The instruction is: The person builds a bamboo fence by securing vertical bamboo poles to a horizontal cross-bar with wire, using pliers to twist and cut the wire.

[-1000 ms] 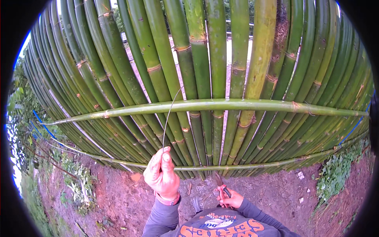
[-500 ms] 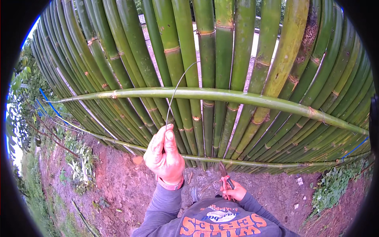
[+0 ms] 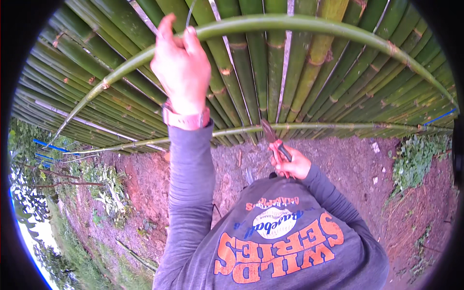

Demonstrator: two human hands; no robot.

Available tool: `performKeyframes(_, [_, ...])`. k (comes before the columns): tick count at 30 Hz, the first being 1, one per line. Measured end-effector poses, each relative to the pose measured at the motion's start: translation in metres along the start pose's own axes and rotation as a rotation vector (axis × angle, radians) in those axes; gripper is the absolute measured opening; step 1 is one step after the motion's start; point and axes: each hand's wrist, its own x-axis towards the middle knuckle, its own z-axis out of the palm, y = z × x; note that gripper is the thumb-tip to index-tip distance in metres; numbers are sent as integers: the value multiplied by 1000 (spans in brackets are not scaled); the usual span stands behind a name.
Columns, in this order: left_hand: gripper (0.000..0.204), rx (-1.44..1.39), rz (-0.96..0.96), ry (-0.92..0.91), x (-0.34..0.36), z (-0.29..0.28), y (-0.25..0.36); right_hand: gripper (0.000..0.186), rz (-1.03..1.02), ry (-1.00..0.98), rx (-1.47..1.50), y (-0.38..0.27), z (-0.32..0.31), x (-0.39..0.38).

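My left hand (image 3: 181, 72) is raised to the horizontal green bamboo pole (image 3: 270, 23). Its thumb and forefinger stand a little apart, with a thin wire (image 3: 192, 10) running down to the thumb tip; the fingers' contact with it is partly hidden. Lower down, in front of my chest, my right hand (image 3: 294, 165) is wrapped round the red-and-dark handles of a pair of pliers (image 3: 268, 131). Their jaws point up toward the lower bamboo rail (image 3: 319, 125). Behind both rails stand upright green bamboo poles (image 3: 239, 58), side by side.
Blue ties (image 3: 50, 146) show at the left end of the rails, and another blue tie (image 3: 441, 117) at the right. Brown soil (image 3: 338, 164) lies below the bamboo. Leafy plants (image 3: 415, 159) grow at the right, with more greenery and thin branches at the left.
My left hand has moved up and left, from below the upper pole to against it, with the wire. The view has tilted lower; the pliers remain in my right hand.
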Motion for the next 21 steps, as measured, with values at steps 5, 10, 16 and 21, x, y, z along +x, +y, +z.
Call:
performKeyframes(5, [25, 41, 484, 4, 45, 19, -42, 72, -66, -17, -23, -9, 16, -5])
performKeyframes(10, [31, -244, 274, -168, 49, 25, -19, 69, -100, 19, -58, -9, 20, -11])
performKeyframes(16, [38, -234, -75, -482, 46, 21, 10, 69, -110, 41, -38, -3, 23, -18])
performKeyframes(21, [33, 190, 545, -55, 49, 34, -16, 70, -99, 22, -20, 5, 29, -29])
